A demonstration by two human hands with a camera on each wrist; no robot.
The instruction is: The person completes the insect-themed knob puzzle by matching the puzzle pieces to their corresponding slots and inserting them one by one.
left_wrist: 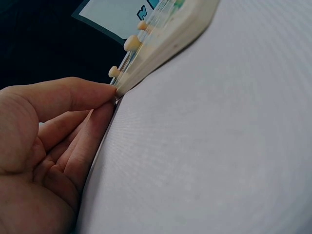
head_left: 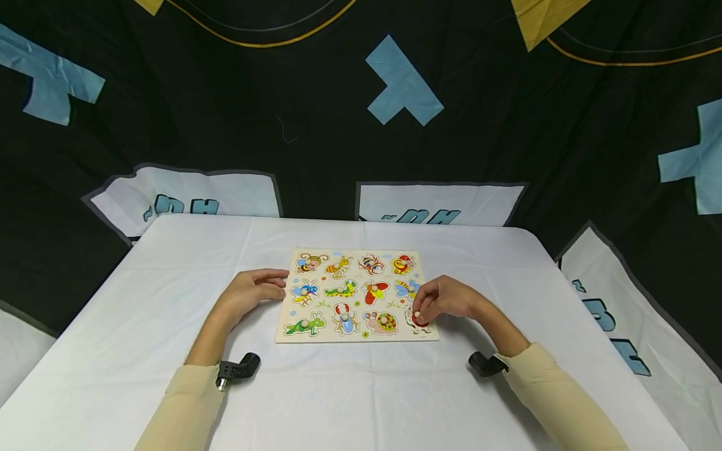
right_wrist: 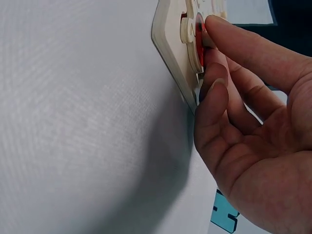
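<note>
A wooden peg puzzle board (head_left: pixel 357 338) with colourful bug pieces lies flat on the white table. At its lower right corner my right hand (head_left: pixel 448 297) pinches the knob of a red ladybug piece (right_wrist: pixel 199 41) between thumb and fingers. In the right wrist view this piece stands slightly proud of the board, and the fingers partly hide it. My left hand (head_left: pixel 248 293) rests at the board's left edge, its fairly straight fingers touching the rim. Small round wooden knobs (left_wrist: pixel 131 43) stick up from the pieces in the left wrist view.
The white cloth-covered table (head_left: pixel 316 394) surrounds the board. Behind it hangs a dark cloth (head_left: pixel 316 144) with blue and yellow shapes. Black wrist devices (head_left: pixel 239 369) sit by both beige sleeves (head_left: pixel 183 407).
</note>
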